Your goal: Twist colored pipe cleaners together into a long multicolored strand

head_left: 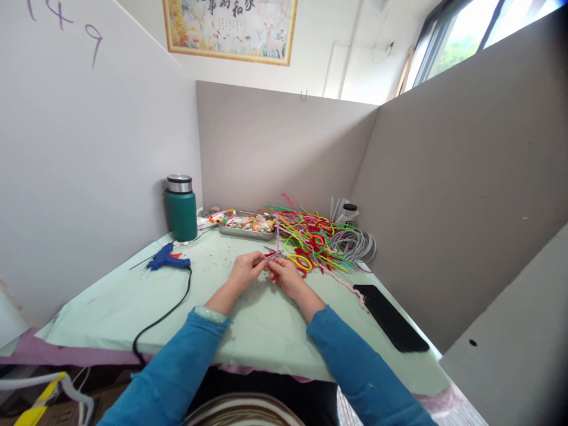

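Note:
My left hand (244, 271) and my right hand (286, 276) meet over the middle of the table, fingers pinched together. Between them is a purple pipe cleaner (277, 234), one end of which rises above the fingertips. Its part inside the fingers is mostly hidden. Just behind my right hand lie scissors with yellow handles (300, 261), their blades partly covered. Beyond them spreads a tangled pile of coloured pipe cleaners (306, 228). A pale pink pipe cleaner (344, 283) trails from the pile towards the right.
A blue glue gun (167, 257) with a black cord lies left, near a green bottle (181, 210). At the back stands a metal tray (246, 233) of small colourful pieces. Grey coiled cord (355, 244) and a black flat object (390, 318) are right. Grey partitions (284, 142) enclose the table.

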Action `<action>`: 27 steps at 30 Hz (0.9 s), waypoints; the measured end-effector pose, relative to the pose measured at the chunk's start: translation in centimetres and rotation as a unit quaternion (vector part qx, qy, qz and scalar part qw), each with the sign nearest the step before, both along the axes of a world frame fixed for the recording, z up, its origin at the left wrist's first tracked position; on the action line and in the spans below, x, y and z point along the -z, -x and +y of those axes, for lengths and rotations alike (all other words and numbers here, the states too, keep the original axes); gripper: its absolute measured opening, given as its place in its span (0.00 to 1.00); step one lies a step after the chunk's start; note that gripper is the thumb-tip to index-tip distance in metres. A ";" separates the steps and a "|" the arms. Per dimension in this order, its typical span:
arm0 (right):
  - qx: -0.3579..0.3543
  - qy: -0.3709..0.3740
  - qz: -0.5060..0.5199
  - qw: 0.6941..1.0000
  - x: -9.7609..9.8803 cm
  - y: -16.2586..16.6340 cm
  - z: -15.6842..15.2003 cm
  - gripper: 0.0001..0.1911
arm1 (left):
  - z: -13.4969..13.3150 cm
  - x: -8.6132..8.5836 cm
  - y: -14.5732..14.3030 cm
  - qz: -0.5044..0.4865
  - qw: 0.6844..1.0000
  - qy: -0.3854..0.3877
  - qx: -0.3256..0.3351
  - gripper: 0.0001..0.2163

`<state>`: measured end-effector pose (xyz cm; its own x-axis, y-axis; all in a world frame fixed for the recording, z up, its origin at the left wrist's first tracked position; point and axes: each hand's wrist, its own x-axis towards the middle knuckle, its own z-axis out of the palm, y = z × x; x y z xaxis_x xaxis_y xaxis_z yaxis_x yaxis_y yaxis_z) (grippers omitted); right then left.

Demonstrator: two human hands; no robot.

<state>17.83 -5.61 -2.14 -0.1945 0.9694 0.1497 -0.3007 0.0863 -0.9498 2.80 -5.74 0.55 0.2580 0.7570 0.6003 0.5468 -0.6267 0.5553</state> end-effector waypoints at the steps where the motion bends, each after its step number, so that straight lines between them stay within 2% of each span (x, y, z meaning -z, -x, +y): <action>1: 0.004 -0.003 -0.007 1.000 0.1 0.0 0.0 0.14 | 0.0 0.0 0.0 0.003 1.000 0.001 0.002 0.11; 9: 0.042 -0.014 -0.067 0.997 0.3 0.1 0.1 0.14 | 0.3 0.3 0.0 -0.002 1.000 0.004 -0.014 0.10; 18: 0.066 0.016 -0.035 0.997 -0.1 0.2 -0.1 0.11 | 0.0 0.3 0.0 0.050 0.999 -0.012 -0.006 0.11; 23: 0.022 0.013 0.014 1.000 -0.1 0.0 -0.2 0.11 | 0.0 0.2 0.0 0.046 0.999 -0.009 -0.019 0.11; 27: -0.020 0.011 0.040 0.999 -0.3 -0.1 -0.3 0.11 | 0.0 0.4 0.0 0.041 0.998 -0.010 -0.053 0.11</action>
